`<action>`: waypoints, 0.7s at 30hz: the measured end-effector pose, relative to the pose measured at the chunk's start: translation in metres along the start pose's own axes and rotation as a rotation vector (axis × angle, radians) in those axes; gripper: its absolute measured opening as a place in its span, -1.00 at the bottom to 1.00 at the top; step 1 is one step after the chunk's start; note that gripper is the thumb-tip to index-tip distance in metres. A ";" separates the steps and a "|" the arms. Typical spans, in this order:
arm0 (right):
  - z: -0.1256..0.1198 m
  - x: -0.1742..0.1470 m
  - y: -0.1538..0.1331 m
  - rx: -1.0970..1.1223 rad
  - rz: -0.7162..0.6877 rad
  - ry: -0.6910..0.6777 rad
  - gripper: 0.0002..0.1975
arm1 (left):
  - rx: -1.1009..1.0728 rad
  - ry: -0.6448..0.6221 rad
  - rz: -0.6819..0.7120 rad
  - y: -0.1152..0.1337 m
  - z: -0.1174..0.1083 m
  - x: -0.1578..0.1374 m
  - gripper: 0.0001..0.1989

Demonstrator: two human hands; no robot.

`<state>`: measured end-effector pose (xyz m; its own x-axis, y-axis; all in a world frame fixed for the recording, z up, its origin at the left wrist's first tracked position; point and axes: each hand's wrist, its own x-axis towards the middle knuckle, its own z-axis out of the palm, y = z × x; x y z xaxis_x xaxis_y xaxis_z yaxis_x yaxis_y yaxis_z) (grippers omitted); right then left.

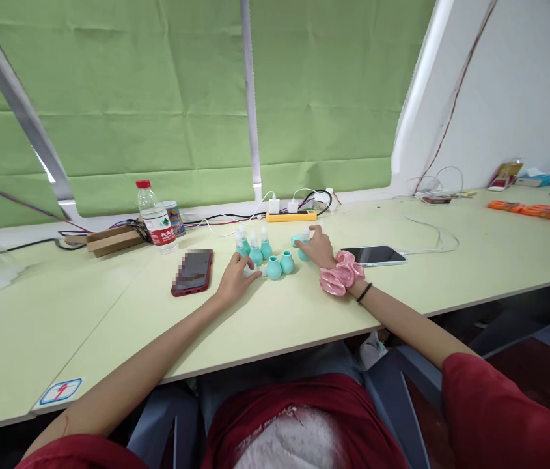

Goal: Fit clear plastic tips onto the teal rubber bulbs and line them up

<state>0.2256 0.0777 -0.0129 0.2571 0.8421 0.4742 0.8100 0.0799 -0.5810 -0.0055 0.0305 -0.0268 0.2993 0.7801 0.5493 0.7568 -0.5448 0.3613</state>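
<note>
My left hand rests on the table with thumb and forefinger curled round a small clear nozzle; its exact outline is hard to make out. Just right of it stand two open-necked teal bulbs, a nearer bulb and a farther bulb. Behind the left fingers, several teal bulbs stand upright with clear nozzles on top. My right hand is closed on a teal bulb with a clear nozzle, partly covered by the fingers. Another teal piece lies beside it.
A red-cased phone lies left of my left hand; another phone on a white cable lies right of my right wrist. Behind are a water bottle, a can, a cardboard tray and a yellow power strip.
</note>
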 end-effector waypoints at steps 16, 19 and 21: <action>-0.015 -0.016 -0.016 -0.025 -0.211 0.217 -0.65 | 0.106 0.005 -0.012 0.006 -0.007 -0.001 -0.73; -0.025 -0.038 -0.032 0.217 -0.566 0.330 -0.73 | -0.099 0.186 0.029 0.015 -0.017 -0.001 -0.76; -0.026 -0.053 -0.041 0.311 -0.741 0.197 -0.80 | -0.256 0.230 0.076 0.021 -0.024 -0.004 -0.73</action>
<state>0.1928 0.0156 0.0029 -0.1756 0.4064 0.8967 0.6305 0.7460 -0.2146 -0.0047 0.0092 -0.0034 0.1885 0.6608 0.7265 0.5586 -0.6806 0.4741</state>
